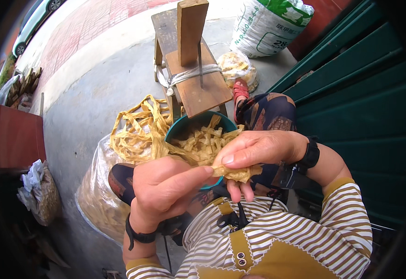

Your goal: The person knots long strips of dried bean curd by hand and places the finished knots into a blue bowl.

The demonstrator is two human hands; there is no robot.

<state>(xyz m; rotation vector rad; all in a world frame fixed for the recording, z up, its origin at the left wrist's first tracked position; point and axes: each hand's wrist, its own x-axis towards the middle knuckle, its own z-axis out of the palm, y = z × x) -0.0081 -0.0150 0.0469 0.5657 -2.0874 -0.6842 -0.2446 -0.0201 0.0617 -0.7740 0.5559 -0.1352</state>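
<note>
Pinching one yellow strip | two hands | one teal bucket

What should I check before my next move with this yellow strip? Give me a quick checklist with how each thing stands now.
1. Right hand has the yellow strip pinched: ok.
2. Left hand has a firm grip: cannot tell; its index fingertip is at the strip, but the thumb is hidden.
3. Teal bucket stands in front, between the knees, with strips in it: ok.
4. Loose pile left of the bucket is untangled: not ok, its strips lie looped over each other.
5. White tie around the wooden board is tight: cannot tell.
</note>
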